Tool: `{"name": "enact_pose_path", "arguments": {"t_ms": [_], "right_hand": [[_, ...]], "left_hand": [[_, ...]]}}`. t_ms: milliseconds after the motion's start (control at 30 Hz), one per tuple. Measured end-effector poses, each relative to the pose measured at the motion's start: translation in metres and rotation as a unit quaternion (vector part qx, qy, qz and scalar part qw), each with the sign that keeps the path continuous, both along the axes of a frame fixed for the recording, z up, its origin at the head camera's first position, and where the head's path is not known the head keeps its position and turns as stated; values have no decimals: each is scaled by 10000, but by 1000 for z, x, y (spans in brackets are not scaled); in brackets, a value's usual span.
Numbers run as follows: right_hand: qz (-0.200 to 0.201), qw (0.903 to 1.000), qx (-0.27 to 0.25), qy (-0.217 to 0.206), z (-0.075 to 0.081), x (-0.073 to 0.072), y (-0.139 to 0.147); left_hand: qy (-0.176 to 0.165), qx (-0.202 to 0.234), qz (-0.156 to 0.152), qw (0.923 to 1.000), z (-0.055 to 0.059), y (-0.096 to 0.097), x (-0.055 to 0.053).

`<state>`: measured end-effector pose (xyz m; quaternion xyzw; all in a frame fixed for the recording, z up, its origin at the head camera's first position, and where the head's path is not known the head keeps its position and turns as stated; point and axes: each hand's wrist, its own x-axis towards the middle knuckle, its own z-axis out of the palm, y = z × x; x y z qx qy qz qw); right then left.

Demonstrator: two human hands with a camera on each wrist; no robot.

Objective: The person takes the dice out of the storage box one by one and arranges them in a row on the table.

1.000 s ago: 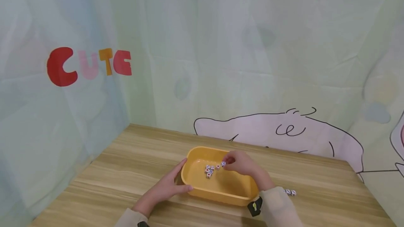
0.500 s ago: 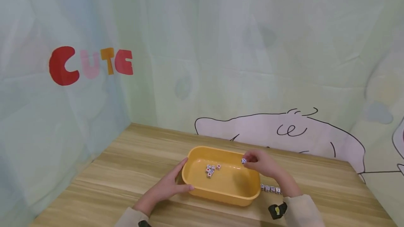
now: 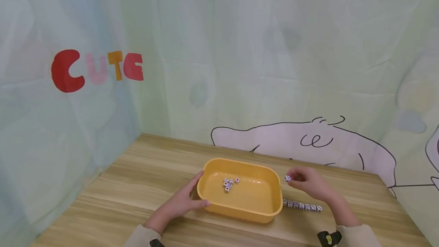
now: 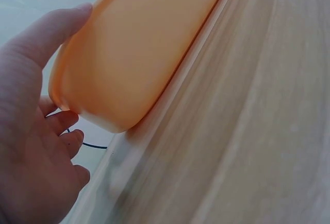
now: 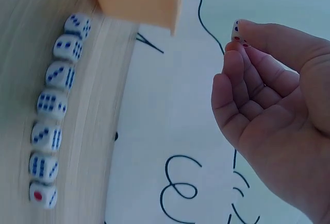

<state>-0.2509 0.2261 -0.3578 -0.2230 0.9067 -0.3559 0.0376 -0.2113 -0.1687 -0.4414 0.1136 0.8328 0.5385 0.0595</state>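
A white die (image 3: 288, 178) with dark pips is pinched between the thumb and fingertips of my right hand (image 3: 310, 182), held up just right of the yellow plastic tray (image 3: 245, 212). The right wrist view shows this die (image 5: 239, 33) with blue and red pips. At the tray's left end my left hand (image 3: 180, 202) grips the rim, thumb on the near side and fingers along the outer end; the left wrist view shows the thumb (image 4: 62, 26) hooked at the rim. Inside the tray, several dice (image 3: 228, 185) lie in a loose cluster toward the left.
A straight row of several dice (image 3: 302, 206) runs rightward along the wood-grain table (image 3: 137, 178) from beside the tray's right end. Behind the table hangs a printed cloth backdrop (image 3: 240, 68), which also covers the left side.
My right hand has carried the die from over the tray rightward past its rim, which uncovers the row of dice. My left hand and the tray have stayed put.
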Motion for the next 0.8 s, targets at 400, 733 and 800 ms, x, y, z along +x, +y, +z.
{"name": "enact_pose_path", "arguments": {"t_ms": [400,733,800], "right_hand": [[-481,9988,124,-39,-9,12,54],[-645,9977,205,-22,-25,16,88],[-682,9974,221,6,-29,16,92]], "left_hand": [[33,-24,-14,10000,-1,1,0],[13,-30,33,10000,1,0,1],[-7,-23,34,10000,1,0,1]]}}
